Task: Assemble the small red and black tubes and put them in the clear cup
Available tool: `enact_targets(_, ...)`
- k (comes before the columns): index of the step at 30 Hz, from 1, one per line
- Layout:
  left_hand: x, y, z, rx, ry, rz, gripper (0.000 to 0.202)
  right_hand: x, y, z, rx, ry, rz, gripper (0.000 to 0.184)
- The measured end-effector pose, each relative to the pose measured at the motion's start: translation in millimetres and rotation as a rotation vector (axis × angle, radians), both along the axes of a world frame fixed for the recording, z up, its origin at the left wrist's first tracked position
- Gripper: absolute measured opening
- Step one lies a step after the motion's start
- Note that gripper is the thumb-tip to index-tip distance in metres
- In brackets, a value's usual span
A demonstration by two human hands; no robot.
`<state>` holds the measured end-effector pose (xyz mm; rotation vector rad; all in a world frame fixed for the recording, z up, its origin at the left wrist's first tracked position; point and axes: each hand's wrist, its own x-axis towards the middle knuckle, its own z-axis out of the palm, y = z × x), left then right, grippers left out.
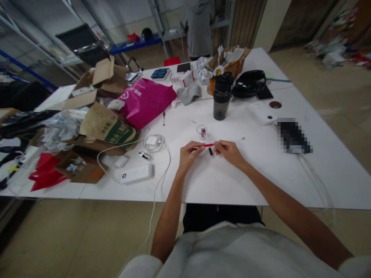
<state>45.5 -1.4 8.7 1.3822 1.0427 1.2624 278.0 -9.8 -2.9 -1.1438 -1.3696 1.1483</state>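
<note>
A short, slim red stick (208,145) is held level just above the white table, its exact kind too small to tell. At its left end, the fingers of my left hand (189,153) pinch it. My right hand (229,152) closes its fingertips on the other end. Just below the stick, a small black cylinder (210,151) lies close to my right fingertips. Beyond my hands stands a small clear cup (202,132) with some dark and red bits inside.
A dark bottle (221,104) stands beyond the cup. To the left are a white power bank (136,173), a coiled white cable (158,143), a pink bag (147,98) and cardboard boxes (101,81). A phone-like device (294,135) is blurred at right. A person (199,29) stands behind the table.
</note>
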Motion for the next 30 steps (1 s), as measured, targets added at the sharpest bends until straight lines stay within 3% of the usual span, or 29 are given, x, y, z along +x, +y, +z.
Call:
enact_targets(5, -0.2, 1.3, 1.9, -0.050, -0.028, 0.040, 0.033, 2.7, 1.9, -3.1, 0.050, 0.026, -0.012, 0.048)
enact_targets(9, -0.6, 3.9, -0.8, -0.088, -0.045, 0.060, 0.041, 2.6, 0.8, -1.7, 0.102, 0.035, -0.007, 0.042)
enact_targets(21, -0.6, 2.7, -3.0, -0.098, 0.029, 0.026, 0.053, -0.2, -0.4, 5.4, 0.118, 0.073, -0.004, 0.045)
enact_targets(30, 0.2, 2.0, -0.7, -0.117, -0.022, 0.008, 0.043, 1.8, -1.0, 6.7, 0.122, 0.036, -0.010, 0.046)
